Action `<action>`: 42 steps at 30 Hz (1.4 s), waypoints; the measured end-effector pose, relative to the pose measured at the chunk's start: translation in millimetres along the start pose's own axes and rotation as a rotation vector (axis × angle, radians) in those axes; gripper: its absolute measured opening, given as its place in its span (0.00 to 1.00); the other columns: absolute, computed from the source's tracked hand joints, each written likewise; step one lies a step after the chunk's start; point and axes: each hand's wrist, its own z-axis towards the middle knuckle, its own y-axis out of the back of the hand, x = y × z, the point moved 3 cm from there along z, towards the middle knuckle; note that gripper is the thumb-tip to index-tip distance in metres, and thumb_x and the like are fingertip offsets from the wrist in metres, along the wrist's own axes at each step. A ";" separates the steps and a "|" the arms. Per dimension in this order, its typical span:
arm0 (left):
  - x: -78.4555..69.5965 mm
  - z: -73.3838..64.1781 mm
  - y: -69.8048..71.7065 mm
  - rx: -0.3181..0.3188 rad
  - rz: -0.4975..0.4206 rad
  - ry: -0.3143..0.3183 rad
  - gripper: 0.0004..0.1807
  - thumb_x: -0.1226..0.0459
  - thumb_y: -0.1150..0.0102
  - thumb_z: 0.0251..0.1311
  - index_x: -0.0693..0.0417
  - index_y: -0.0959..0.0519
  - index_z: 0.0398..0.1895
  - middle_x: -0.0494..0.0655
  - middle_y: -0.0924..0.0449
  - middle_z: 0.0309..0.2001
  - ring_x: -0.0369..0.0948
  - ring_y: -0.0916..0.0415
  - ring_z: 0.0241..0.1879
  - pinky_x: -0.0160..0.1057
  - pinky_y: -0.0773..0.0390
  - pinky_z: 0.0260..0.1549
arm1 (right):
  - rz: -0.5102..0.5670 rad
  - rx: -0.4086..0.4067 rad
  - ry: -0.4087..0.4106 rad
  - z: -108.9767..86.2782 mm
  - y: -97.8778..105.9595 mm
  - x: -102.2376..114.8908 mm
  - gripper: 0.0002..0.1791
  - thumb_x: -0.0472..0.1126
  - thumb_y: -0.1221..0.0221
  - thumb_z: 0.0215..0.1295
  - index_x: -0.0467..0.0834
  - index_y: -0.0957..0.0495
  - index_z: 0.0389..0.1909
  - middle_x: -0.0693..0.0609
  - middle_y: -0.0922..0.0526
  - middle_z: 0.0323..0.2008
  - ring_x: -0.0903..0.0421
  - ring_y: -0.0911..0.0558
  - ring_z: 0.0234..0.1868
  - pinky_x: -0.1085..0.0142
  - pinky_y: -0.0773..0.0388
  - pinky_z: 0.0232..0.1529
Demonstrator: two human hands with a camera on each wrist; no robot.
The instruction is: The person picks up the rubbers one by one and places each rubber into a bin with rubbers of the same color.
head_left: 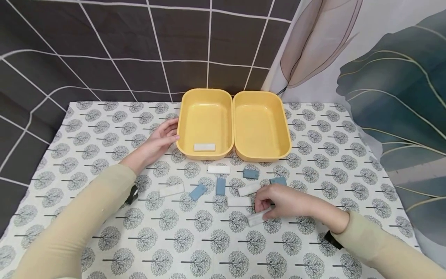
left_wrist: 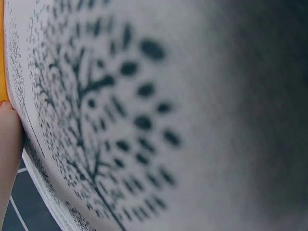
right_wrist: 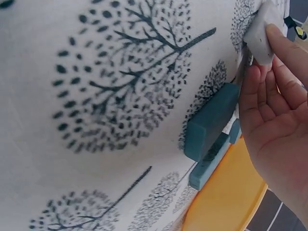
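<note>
Between thumb and fingers, my right hand [head_left: 283, 201] pinches a white rectangular block [head_left: 255, 219] at its right end, low over the cloth. The right wrist view shows this hand [right_wrist: 279, 101] with the pale block [right_wrist: 261, 36] at its fingertips. My left hand [head_left: 156, 141] touches the outer left side of the left yellow bin [head_left: 205, 155], thumb at the rim. One white block [head_left: 204, 147] lies inside that bin. Loose on the cloth are white blocks [head_left: 239, 201] and blue blocks [head_left: 220, 186]. Only a sliver of the left hand [left_wrist: 8, 144] appears in the left wrist view.
A second yellow bin [head_left: 261, 155] stands against the first on its right, with bare floor showing. A tree-print cloth [head_left: 181, 236] covers the table. Behind the bins hangs a dark gridded curtain [head_left: 184, 38]. Near my right hand lies a blue block [head_left: 278, 181], partly hidden.
</note>
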 end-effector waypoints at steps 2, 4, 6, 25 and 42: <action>-0.8 0.3 -0.2 -0.001 0.003 0.001 0.40 0.79 0.51 0.70 0.61 0.50 0.84 0.41 0.35 0.71 0.35 0.33 0.68 0.34 0.34 0.79 | -0.004 0.002 -0.001 0.9 1.6 0.8 0.16 0.31 0.22 0.49 0.54 0.15 0.32 0.66 0.20 0.29 0.71 0.27 0.31 0.74 0.21 0.36; -1.5 0.8 -0.1 0.000 0.003 0.002 0.40 0.79 0.51 0.71 0.62 0.50 0.84 0.41 0.35 0.71 0.35 0.33 0.68 0.35 0.35 0.80 | -0.015 0.000 0.001 2.4 4.5 2.1 0.16 0.32 0.22 0.50 0.53 0.15 0.32 0.65 0.20 0.29 0.71 0.27 0.31 0.74 0.20 0.36; -1.8 1.3 0.0 -0.002 -0.004 0.003 0.40 0.79 0.52 0.70 0.62 0.50 0.84 0.41 0.35 0.71 0.36 0.33 0.68 0.35 0.35 0.80 | -0.014 -0.012 0.010 4.9 8.9 3.9 0.15 0.32 0.22 0.50 0.53 0.15 0.33 0.65 0.19 0.29 0.71 0.26 0.32 0.74 0.20 0.37; -3.5 0.8 0.7 -0.001 0.009 -0.010 0.40 0.80 0.53 0.70 0.62 0.50 0.84 0.39 0.33 0.68 0.35 0.32 0.67 0.32 0.32 0.77 | -0.040 -0.183 0.164 60.6 64.4 35.5 0.11 0.32 0.23 0.54 0.47 0.12 0.36 0.57 0.12 0.35 0.65 0.20 0.36 0.67 0.13 0.42; -1.8 -1.1 -0.8 -0.014 0.006 0.024 0.41 0.79 0.52 0.70 0.61 0.51 0.85 0.43 0.36 0.73 0.36 0.33 0.68 0.39 0.40 0.84 | 0.058 -0.314 0.138 114.6 99.0 39.3 0.09 0.31 0.24 0.58 0.42 0.12 0.37 0.52 0.12 0.35 0.57 0.19 0.36 0.65 0.16 0.42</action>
